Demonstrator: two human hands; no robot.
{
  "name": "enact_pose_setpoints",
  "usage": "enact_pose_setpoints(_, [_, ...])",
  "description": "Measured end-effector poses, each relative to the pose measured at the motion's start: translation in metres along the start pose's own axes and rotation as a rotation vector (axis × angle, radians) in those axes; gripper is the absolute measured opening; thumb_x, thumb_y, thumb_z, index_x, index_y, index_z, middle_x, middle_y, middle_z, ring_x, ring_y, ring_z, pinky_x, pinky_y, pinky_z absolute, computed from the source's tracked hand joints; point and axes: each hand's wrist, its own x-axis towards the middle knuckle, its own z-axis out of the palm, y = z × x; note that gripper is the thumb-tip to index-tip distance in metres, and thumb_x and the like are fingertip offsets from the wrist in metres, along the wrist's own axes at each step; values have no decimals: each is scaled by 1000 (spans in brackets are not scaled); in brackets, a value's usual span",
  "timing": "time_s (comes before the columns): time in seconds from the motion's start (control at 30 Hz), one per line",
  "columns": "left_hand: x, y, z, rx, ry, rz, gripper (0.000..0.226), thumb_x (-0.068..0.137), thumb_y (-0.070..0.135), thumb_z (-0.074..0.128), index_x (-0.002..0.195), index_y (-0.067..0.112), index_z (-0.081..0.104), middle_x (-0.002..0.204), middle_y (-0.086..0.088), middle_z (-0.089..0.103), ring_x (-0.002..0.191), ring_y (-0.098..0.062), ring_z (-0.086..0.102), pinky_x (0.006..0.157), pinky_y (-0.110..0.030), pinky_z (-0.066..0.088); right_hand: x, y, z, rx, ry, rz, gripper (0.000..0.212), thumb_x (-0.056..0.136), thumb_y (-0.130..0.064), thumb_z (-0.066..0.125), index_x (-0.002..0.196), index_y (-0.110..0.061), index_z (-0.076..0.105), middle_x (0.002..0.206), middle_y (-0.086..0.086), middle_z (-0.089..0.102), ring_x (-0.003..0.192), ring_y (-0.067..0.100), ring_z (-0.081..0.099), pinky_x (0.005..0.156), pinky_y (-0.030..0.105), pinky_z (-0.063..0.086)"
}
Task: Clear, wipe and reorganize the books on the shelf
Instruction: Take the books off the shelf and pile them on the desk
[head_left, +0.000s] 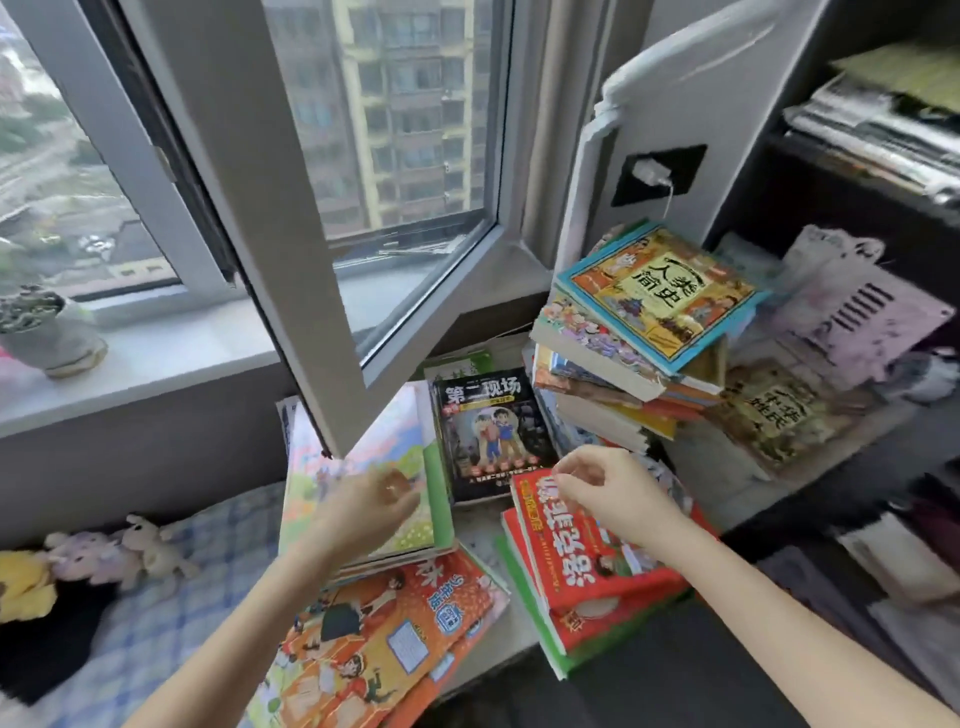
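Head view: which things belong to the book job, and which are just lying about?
Job: black book, red book, orange book, green-edged book, tall stack, shelf.
Lying about: plush toys, plant pot, charger, pink bag.

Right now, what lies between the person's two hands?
A black-covered book with two cartoon children, lying flat between the left hand and right hand, seen in the head view.
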Motion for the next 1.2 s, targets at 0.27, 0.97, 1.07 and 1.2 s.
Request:
enact_pose_setpoints(0.27, [-70,226,48,18,-65,545,20,95,28,51,106,17,64,101,0,68,91,-19,65,75,-28,53,-172,70,-134,212,349,-6,13,90,-9,63,85,-20,68,76,6,72,71,21,69,68,27,53])
enact_pose_setpoints(0.97, [-309,678,281,-353,-341,1414,7,90,20,61,90,27,63,82,10,67,77,1,61,66,-5,41,-591,281,-369,176,1748,375,19,88,-9,64,84,-28,64,82,-3,69,78,21,65,73,31,51])
enact_pose_setpoints(1.07, [-314,729,308,-398,-393,1460,7,89,24,63,96,26,62,87,11,66,81,2,61,71,-8,43,-597,308,-398,37,1834,551,19,90,-19,63,107,-22,56,85,-11,63,74,10,61,63,24,43])
enact_pose_setpoints(1.2, [-309,794,339,-460,-415,1494,22,87,31,65,107,22,62,98,9,65,90,-3,60,76,-9,43,-594,343,-443,-30,1916,751,51,93,-30,58,139,-16,40,120,1,60,98,21,61,75,30,42])
